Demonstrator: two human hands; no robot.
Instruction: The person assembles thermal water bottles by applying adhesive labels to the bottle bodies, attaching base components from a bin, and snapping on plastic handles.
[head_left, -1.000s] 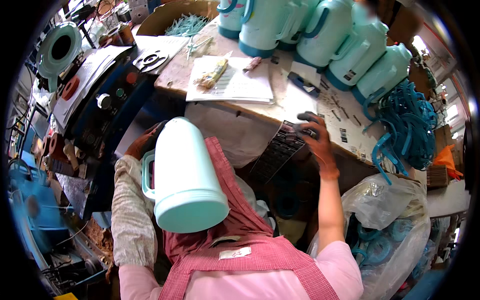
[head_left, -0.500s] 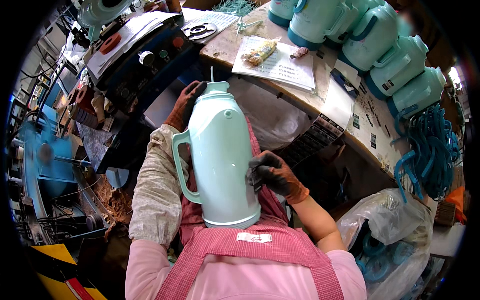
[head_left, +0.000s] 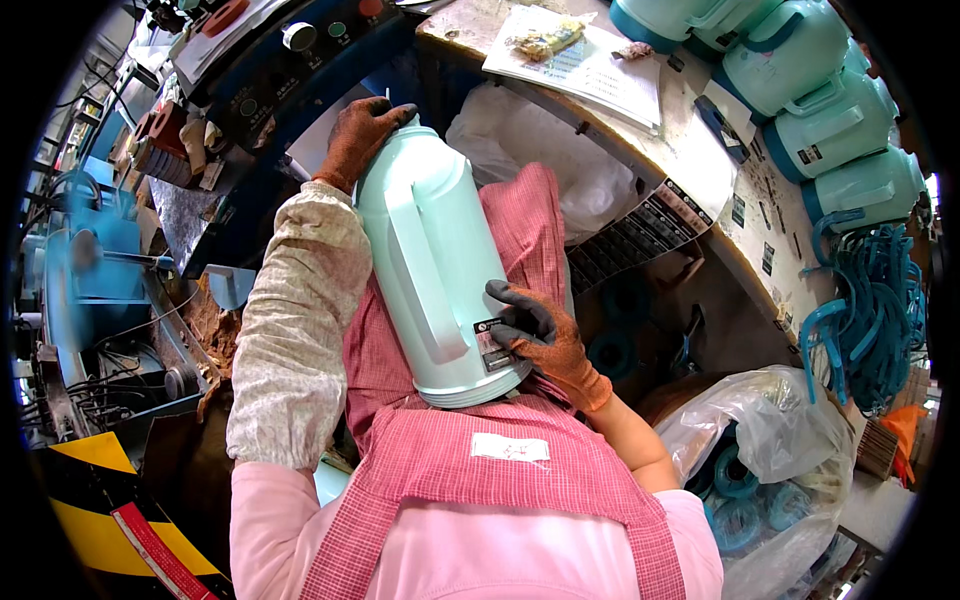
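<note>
Mint green: jug (head_left: pixel 455 240), one, centre of the frame, lying aslant on the red apron (head_left: pixel 550 490), top toward the upper left, handle (head_left: pixel 425 280) uppermost. Left hand (head_left: pixel 365 140), gloved: grasping the jug about its neck. Right hand (head_left: pixel 545 340), gloved: fingers bent, tips on the dark label (head_left: pixel 491 345) near the base; whether they pinch its edge or only press, cannot tell. Risks, as judged — label may crease or sit askew if the fingertips drag over the curved wall; jug may roll on the soft cloth if the neck grip slackens. Surroundings: table (head_left: pixel 790 280), upper right, bearing paper (head_left: pixel 595 85) and other jugs (head_left: pixel 835 140); blue straps (head_left: pixel 885 300), right edge; clear bag (head_left: pixel 790 430), lower right — beside the right elbow, which could snag it.
</note>
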